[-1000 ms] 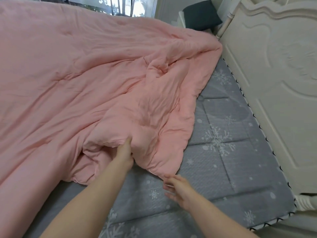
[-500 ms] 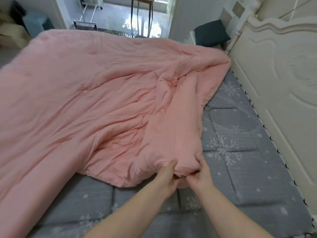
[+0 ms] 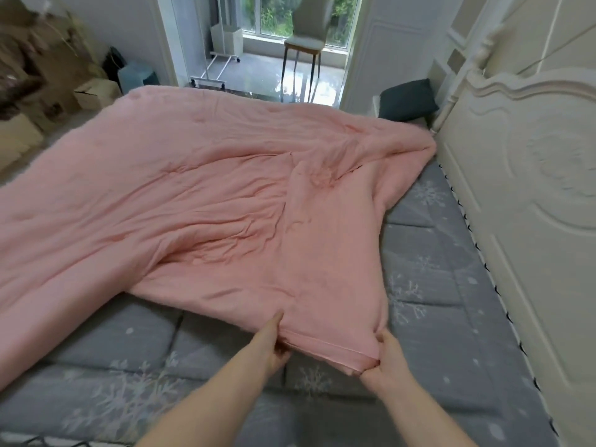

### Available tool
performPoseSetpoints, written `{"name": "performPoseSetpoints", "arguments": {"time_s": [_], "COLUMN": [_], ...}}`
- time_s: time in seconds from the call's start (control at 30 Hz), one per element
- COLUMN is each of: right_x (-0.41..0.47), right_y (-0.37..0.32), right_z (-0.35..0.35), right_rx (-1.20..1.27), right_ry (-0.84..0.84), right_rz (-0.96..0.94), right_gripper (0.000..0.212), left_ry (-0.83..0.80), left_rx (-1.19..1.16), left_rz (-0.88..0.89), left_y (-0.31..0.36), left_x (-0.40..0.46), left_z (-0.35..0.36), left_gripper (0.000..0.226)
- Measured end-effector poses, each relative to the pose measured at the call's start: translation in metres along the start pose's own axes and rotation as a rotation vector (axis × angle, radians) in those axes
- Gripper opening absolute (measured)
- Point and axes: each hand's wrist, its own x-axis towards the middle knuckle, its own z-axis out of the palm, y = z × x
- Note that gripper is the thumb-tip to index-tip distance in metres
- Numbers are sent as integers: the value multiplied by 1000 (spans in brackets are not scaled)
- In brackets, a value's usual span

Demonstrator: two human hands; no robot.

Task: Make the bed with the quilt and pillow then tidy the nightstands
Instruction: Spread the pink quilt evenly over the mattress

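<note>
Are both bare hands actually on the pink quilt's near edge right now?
Touching. The head view shows the left hand pinching the hem of the pink quilted cotton quilt, and the right hand gripping its corner, fabric bunched between fingers.

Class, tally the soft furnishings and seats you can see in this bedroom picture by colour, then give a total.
Pink: 1, the quilt
Grey snowflake print: 1, the mattress cover
Dark teal: 1, the cushion
Grey-green: 1, the chair
Total: 4
</note>
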Motion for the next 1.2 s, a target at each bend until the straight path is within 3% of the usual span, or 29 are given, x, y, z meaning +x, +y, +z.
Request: {"name": "performPoseSetpoints", "arguments": {"time_s": [0.13, 0.23, 0.3, 0.47, 0.6, 0.73, 0.9, 1.0, 1.07, 1.2], "right_x": [-33, -43, -48, -70, -90, -91, -102, -115, -119, -107], "right_y": [-49, -64, -50, 41, 87, 118, 119, 98, 75, 35], "right_z": [-72, -90, -93, -80, -47, -25, -33, -45, -53, -77], "right_rx": [62, 158, 155, -81, -228, -285, -118, -56, 19, 129], "right_ry": [113, 80, 62, -19, -79, -7, -52, -54, -38, -5], "right_rz": [-193, -268, -208, 146, 212, 26, -22, -70, -138, -185], "right_gripper": [27, 39, 51, 58, 46, 44, 27, 13, 13, 30], "left_ry": [25, 29, 19, 77, 142, 151, 175, 115, 94, 49], "left_rx": [138, 182, 188, 260, 271, 371, 807, 1015, 941, 374], "left_rz": [-8, 4, 24, 51, 157, 252, 453, 532, 473, 97], "left_y": [-71, -117, -142, -153, -135, -122, -124, -136, -142, -145], "left_x": [-16, -43, -56, -78, -100, -125, -139, -149, -153, -153], "left_z": [39, 56, 52, 9, -32, -64, -68, -60, -57, -73], "left_gripper": [30, 21, 22, 31, 32, 28, 47, 45, 46, 50]}}
